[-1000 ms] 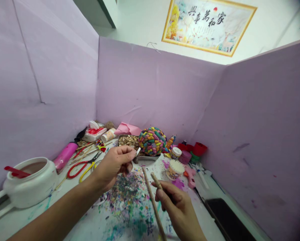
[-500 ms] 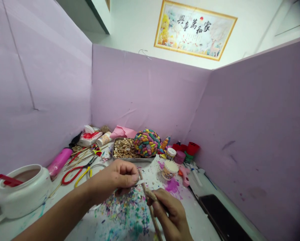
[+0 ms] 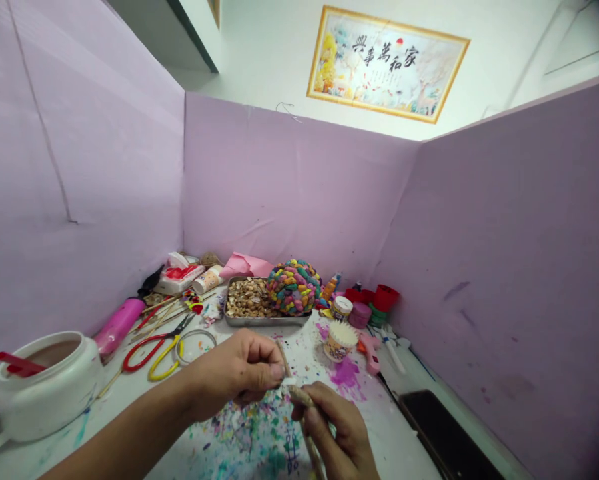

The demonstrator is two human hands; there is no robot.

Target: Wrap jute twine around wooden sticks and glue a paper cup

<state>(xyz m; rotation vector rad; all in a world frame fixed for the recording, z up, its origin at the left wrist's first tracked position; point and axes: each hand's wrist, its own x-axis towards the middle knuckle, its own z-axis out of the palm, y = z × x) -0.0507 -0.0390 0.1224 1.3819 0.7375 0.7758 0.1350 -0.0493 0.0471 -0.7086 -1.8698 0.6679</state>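
white pot (image 3: 54, 400): brownish liquid, red spoon (image 3: 17, 365) resting in it | left hand (image 3: 239, 373): fingertips pinch small white piece (image 3: 290, 381), just left of the twig's tip | metal tray (image 3: 259, 321): heaped pale shells | twig (image 3: 301, 397): long axis runs away from the person, far tip against the piece | right hand (image 3: 332, 427): clenched round twig, nearer the person | paper cup (image 3: 335, 348): white filling, unclear

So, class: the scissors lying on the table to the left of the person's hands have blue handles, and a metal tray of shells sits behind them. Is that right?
Not quite. The head view shows the scissors with one red and one yellow handle, not blue. The rest stands: the metal tray of shells sits behind them.
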